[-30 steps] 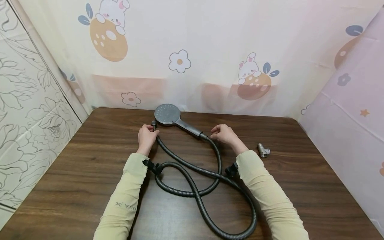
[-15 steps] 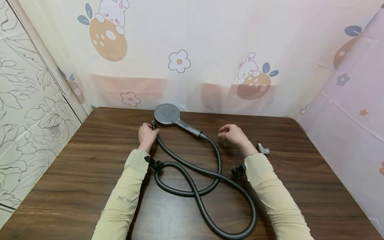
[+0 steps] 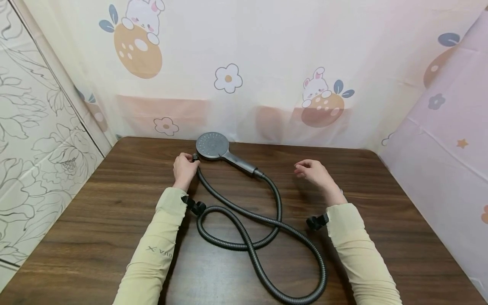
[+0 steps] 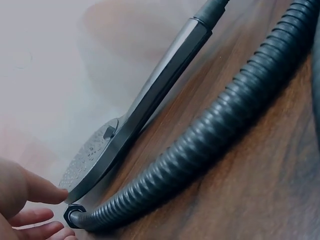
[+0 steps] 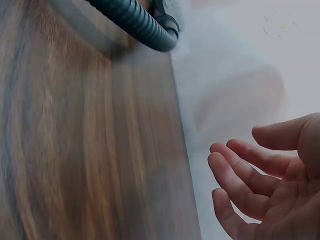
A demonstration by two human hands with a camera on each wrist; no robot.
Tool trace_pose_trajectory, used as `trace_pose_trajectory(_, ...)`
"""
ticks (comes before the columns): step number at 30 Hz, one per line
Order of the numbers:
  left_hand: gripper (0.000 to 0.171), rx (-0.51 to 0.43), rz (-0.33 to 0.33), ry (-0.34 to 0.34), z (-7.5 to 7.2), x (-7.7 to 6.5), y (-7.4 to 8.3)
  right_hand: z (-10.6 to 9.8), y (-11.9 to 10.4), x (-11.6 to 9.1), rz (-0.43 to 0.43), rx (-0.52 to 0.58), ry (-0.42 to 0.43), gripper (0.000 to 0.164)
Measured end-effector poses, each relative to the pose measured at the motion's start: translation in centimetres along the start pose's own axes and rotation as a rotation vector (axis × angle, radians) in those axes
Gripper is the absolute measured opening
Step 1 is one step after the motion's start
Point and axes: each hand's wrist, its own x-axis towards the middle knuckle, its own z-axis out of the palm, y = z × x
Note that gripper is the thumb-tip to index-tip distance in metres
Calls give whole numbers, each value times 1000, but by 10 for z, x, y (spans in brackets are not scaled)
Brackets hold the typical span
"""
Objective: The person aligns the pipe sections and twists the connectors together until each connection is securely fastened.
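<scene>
Your left grip (image 3: 184, 170), fingers parted, is beside the hose (image 3: 263, 218)'s end, near the shower head (image 3: 212, 145); loops clutter the tabletop (image 3: 381, 203); your right grip (image 3: 314, 173) hovers, relaxed, empty.

On the tabletop (image 3: 411, 228), the shower head (image 3: 212, 145) lies near the back edge, before the cloth (image 3: 236, 38). The hose (image 3: 279, 203) loops and crosses itself in front, its end (image 3: 195, 157) beside the shower head. The left hand (image 3: 184, 170) is left of that end; the right hand (image 3: 314, 173) is right of the hose, apart.

Hose (image 4: 200, 141) cut off by left-wrist view's edge
</scene>
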Motion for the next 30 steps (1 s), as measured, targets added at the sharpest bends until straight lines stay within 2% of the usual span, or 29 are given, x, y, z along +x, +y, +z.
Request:
trace_pose_trajectory(5, 40, 38, 17, -33, 2, 2, -1, -9, 8, -9, 18, 38, 32, 43)
trace_pose_trajectory(11, 47, 61, 10, -62, 2, 3, -3, -19, 16, -18, 83, 111, 50, 48)
trace_pose_trajectory(19, 44, 44, 11, -60, 3, 5, -4, -33, 22, -27, 113, 177, 92, 50)
trace_pose_trajectory(22, 43, -24, -5, -63, 3, 6, -5, -38, 26, -30, 122, 192, 107, 51)
trace_pose_trajectory(27, 43, -207, -73, -58, 3, 5, -8, -44, 32, -34, 145, 207, 130, 52)
trace_pose_trajectory(30, 44, -279, -104, -48, 3, 5, -9, -45, 34, -36, 152, 205, 142, 52)
